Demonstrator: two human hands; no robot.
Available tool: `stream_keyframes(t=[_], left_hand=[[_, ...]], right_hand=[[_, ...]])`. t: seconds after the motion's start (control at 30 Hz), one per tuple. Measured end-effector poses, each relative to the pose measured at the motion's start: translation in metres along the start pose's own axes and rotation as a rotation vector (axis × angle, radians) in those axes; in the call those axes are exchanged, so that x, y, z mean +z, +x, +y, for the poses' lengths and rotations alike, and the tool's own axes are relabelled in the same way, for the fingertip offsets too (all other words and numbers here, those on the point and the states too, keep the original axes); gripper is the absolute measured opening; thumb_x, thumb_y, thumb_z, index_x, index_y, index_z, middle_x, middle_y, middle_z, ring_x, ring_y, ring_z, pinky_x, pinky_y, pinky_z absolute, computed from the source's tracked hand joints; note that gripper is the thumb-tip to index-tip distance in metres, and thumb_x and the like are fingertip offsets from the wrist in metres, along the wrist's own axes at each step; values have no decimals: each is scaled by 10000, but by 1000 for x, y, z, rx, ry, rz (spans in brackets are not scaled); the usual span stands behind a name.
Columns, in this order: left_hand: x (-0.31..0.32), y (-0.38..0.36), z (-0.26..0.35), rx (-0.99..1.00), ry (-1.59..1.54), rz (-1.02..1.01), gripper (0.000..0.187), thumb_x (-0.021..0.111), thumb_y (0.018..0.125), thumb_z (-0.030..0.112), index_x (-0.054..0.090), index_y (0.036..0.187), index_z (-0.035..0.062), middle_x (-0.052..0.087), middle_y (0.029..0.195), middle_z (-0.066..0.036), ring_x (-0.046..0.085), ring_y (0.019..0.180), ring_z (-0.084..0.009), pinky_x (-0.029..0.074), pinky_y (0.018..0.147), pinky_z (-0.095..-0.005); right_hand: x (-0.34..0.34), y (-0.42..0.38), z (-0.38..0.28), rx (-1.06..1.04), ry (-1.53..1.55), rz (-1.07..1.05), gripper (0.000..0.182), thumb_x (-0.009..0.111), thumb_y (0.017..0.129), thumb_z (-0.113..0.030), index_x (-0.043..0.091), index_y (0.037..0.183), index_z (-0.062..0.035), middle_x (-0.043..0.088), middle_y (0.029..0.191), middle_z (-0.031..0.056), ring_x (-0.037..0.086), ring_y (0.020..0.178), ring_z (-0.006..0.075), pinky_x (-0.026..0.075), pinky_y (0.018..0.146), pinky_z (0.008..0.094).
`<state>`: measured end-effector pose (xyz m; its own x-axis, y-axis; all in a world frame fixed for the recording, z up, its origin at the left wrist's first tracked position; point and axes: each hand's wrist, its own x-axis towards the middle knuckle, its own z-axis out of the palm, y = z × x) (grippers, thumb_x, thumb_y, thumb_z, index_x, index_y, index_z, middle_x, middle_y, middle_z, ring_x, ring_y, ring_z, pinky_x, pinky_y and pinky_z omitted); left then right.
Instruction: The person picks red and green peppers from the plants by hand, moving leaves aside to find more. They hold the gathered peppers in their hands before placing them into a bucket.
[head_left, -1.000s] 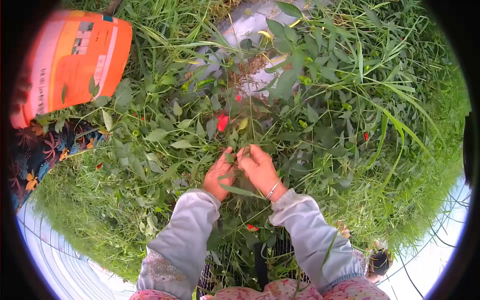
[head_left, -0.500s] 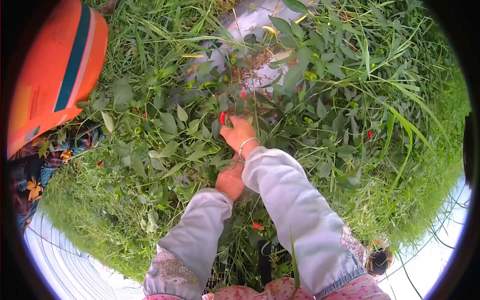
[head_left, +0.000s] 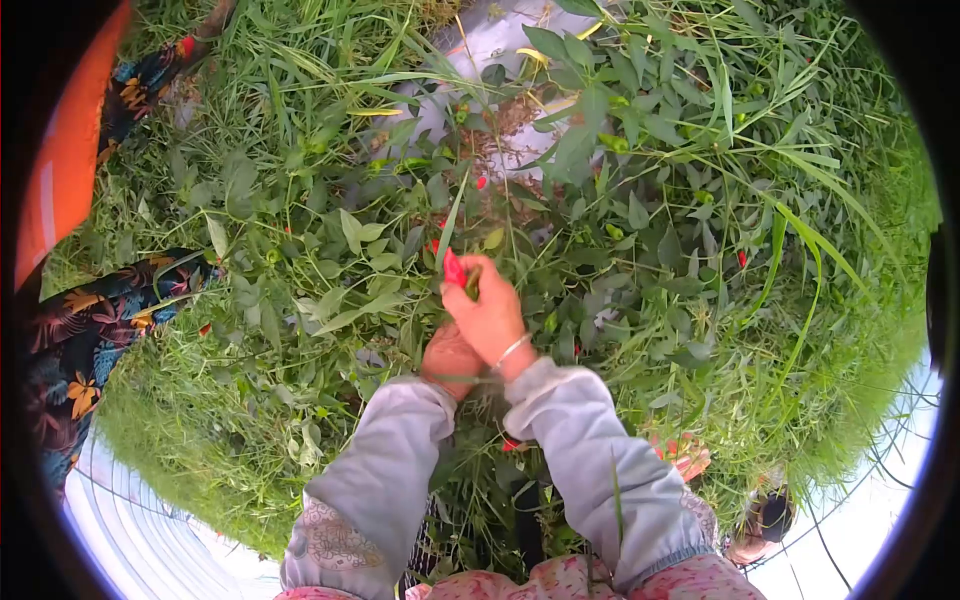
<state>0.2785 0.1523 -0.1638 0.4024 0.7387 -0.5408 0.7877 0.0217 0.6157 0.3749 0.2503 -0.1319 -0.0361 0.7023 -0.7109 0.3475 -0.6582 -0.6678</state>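
Note:
My right hand, with a bangle at the wrist, is closed in a pinch on a red chili pepper above the leafy plants. My left hand is just below and partly behind it, low among the leaves. Its fingers are hidden by the right hand and blurred, so I cannot see what they hold. Around both hands are green pepper plants. Another red chili shows farther up, and one more red chili hangs to the right.
Pale plastic sheeting lies at the top among grass. On the left are another person's floral-clothed limb and an orange bag. A hand-like shape shows beyond my right sleeve. Long grass blades arch at the right.
My right hand has drawn back towards me, now with a red chili pointing up from its fingers. The orange bag has shifted left, uncovering more floral clothing. The hand-like shape at lower right has appeared.

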Motion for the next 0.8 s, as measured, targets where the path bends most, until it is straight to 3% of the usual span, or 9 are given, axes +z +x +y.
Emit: stream_keyframes(t=[0.07,0.13,0.17,0.27,0.37,0.43,0.5,0.6,0.8], left_hand=[[-11,-3,11,-3,187,43,400,475,806,165,499,1197,86,518,1170,-120,482,1121,-244,362,974,-350],[-33,-6,18,117,310,84,356,510,762,109,554,1111,56,569,1074,-115,544,1013,-271,413,903,-392],[-48,-9,19,174,374,104,336,528,740,81,582,1069,41,595,1027,-113,575,959,-285,439,867,-413],[-101,-23,17,182,228,-55,265,509,777,76,612,1020,91,595,1017,-105,585,936,-263,452,847,-372],[-135,5,27,2,-174,308,208,511,760,5,632,919,61,616,873,-113,612,792,-289,494,737,-386],[-137,44,19,-56,-259,279,184,476,789,-56,609,906,-6,615,854,-149,610,728,-306,497,656,-337],[-116,79,-9,-22,-16,229,155,525,750,8,626,867,21,623,883,-180,631,805,-315,506,676,-414],[-95,113,-19,-246,533,-318,153,574,730,65,626,864,15,625,884,-205,633,840,-315,508,703,-408],[-72,95,-47,-334,556,-297,245,634,708,126,579,920,15,610,910,-212,617,796,-346,499,691,-416]], right_hand=[[-1,23,14,77,-148,-161,381,592,750,-294,546,1060,-77,620,897,210,593,837,365,458,757,423],[7,43,39,127,-177,-380,403,578,747,-289,544,1086,-74,623,896,208,587,842,372,457,771,426],[3,34,27,50,-275,-379,416,574,746,-279,542,1107,-75,632,899,185,596,833,359,465,774,425],[5,19,33,0,-404,-455,432,573,757,-273,520,1141,-83,633,913,158,600,850,336,470,765,427],[5,4,42,-97,-496,-477,456,571,763,-266,506,1184,-105,635,911,146,606,839,321,472,754,420],[11,0,52,-188,-548,-443,476,570,767,-255,486,1213,-112,628,934,126,605,845,309,476,752,415],[8,1,43,-168,-584,-477,470,575,776,-262,484,1207,-101,619,964,118,601,881,294,479,759,408],[5,1,47,-182,-593,-490,488,568,779,-266,471,1223,-88,612,961,110,597,888,291,479,763,407],[5,-5,50,-183,-617,-528,505,560,783,-265,451,1242,-84,605,974,115,596,897,290,477,773,400]])
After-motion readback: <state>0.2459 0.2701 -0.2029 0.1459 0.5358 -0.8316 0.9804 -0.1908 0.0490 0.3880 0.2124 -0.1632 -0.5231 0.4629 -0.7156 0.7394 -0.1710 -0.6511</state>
